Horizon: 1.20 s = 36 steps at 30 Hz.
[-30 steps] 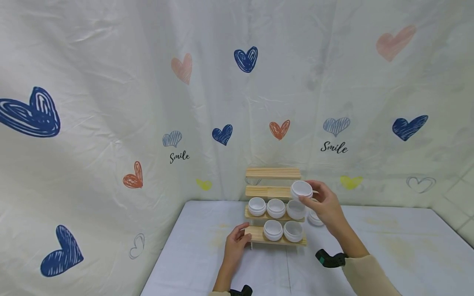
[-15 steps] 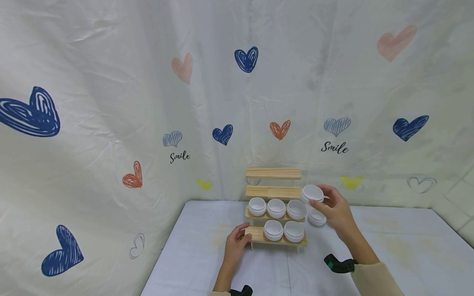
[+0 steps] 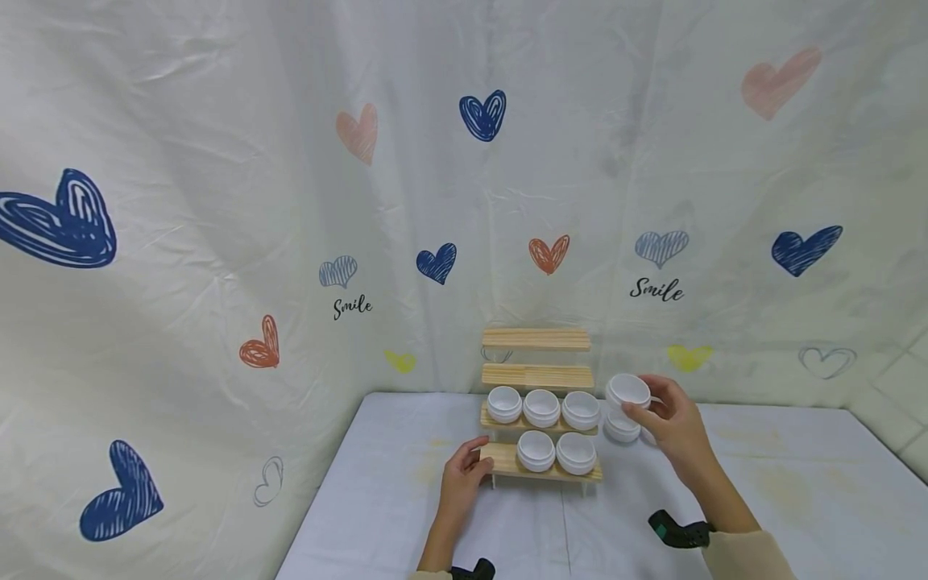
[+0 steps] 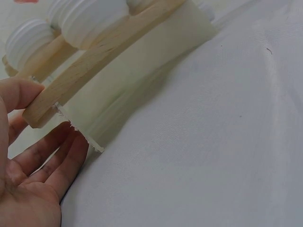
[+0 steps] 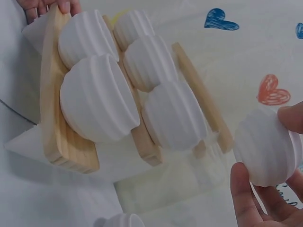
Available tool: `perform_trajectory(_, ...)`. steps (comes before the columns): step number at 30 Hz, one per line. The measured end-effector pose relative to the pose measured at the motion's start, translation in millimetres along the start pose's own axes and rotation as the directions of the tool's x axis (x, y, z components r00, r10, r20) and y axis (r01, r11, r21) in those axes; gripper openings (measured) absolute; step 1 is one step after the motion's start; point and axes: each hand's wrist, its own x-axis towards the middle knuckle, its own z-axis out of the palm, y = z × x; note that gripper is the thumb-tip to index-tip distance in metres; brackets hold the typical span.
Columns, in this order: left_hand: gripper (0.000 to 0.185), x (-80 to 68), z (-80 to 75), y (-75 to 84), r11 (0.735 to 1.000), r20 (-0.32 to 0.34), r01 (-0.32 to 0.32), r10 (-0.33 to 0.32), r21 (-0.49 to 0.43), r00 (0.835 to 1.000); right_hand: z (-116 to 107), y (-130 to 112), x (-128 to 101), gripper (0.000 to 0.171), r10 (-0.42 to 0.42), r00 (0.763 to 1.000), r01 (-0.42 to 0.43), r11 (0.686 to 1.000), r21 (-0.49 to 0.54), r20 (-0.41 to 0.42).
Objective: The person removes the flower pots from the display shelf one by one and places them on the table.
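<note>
Pinching a small white ribbed plastic jar (image 3: 627, 390) between thumb and fingertips, the right hand (image 3: 670, 425) holds it in the air just to the right of the stepped light-wood display rack (image 3: 538, 376), about level with the rack's second tier from the bottom. The jar's open mouth faces up and toward the camera. In the right wrist view the same jar (image 5: 265, 149) sits between the thumb below and a fingertip above, clear of the rack (image 5: 54, 118). Below the held jar, a second white jar (image 3: 621, 426) stands on the pale cloth-covered worktop (image 3: 783, 499), beside the rack's right end.

The left hand (image 3: 461, 482) rests at the rack's front left corner, thumb on top of the lowest wooden step and fingers loosely extended beneath it; the left wrist view shows the thumb (image 4: 19, 92) against the end of that step (image 4: 90, 64) and the fingers under its edge.

On the rack, three white jars (image 3: 541, 408) stand in a row on the second tier and two more (image 3: 557, 452) on the lowest tier, toward its right. The two upper tiers are bare wood. Behind the rack hangs a cream cloth backdrop printed with hearts (image 3: 436, 263).
</note>
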Motion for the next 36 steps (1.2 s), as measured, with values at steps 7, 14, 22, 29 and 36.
perform_trajectory(7,0.04,-2.6,0.4,2.0,0.999,0.004,-0.032,0.032,0.005,0.999,-0.7,9.0,-5.4,0.071,0.074,0.997,-0.074,0.997,-0.008,0.003)
perform_trajectory(14,0.044,-1.4,0.3,1.1,1.0,0.001,-0.007,0.007,0.013,1.0,0.6,20.8,-9.3,0.072,0.095,0.995,-0.095,0.995,-0.026,0.005)
perform_trajectory(22,0.043,-0.5,-0.2,1.2,1.0,-0.004,0.005,-0.005,0.016,1.0,0.7,33.7,-12.8,0.068,0.099,0.995,-0.099,0.995,-0.007,-0.019)
perform_trajectory(29,0.044,-0.4,-0.5,1.3,1.0,0.001,0.009,-0.009,0.007,1.0,-1.6,48.5,-16.1,0.069,0.116,0.993,-0.117,0.99,0.074,0.007)
perform_trajectory(36,0.043,-1.1,-0.6,2.5,1.0,0.0,0.018,-0.018,-0.001,1.0,1.4,59.5,-20.2,0.07,0.161,0.987,-0.16,0.982,0.101,0.0)
